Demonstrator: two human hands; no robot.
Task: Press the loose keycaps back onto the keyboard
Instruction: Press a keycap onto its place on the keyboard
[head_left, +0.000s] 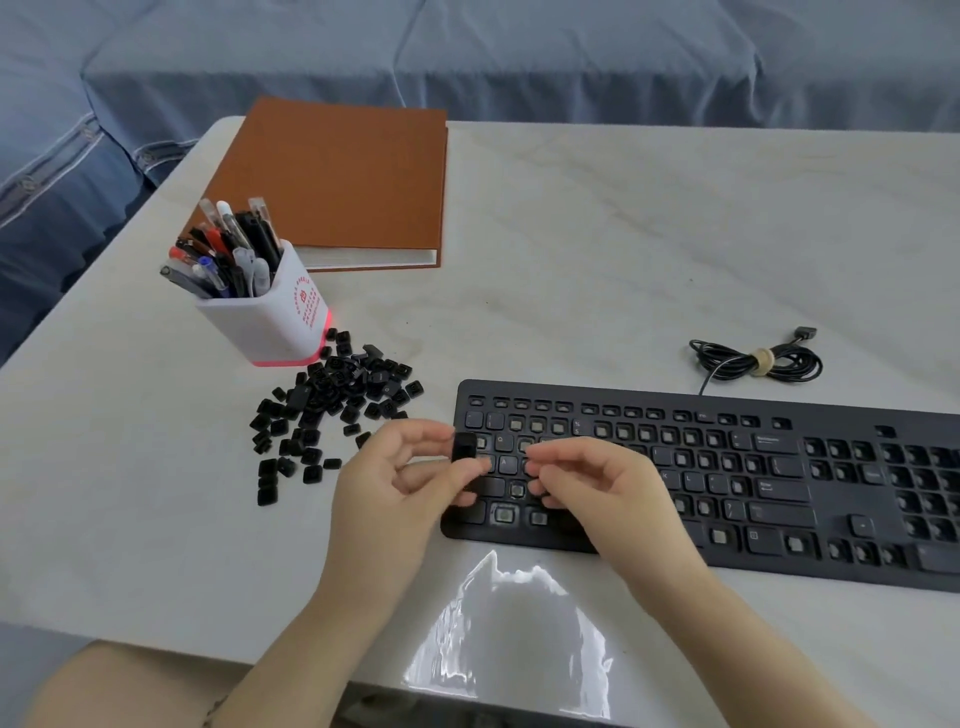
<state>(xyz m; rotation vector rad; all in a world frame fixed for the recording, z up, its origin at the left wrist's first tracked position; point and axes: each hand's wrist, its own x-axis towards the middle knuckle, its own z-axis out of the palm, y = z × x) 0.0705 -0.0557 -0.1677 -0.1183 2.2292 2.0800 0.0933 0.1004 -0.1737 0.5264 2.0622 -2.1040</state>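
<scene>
A black keyboard (727, 467) lies on the white table, with many bare key sockets and some keycaps in place. A pile of loose black keycaps (327, 410) lies left of it. My left hand (395, 478) pinches one black keycap (464, 448) between thumb and fingers, just above the keyboard's left edge. My right hand (597, 488) hovers over the keyboard's left letter rows with its fingers curled, holding nothing that I can see.
A white pen holder (280, 322) full of pens stands behind the pile. A brown notebook (337, 182) lies at the back left. The keyboard's coiled cable (758, 361) lies behind it. The table's front edge (467, 691) is near my arms.
</scene>
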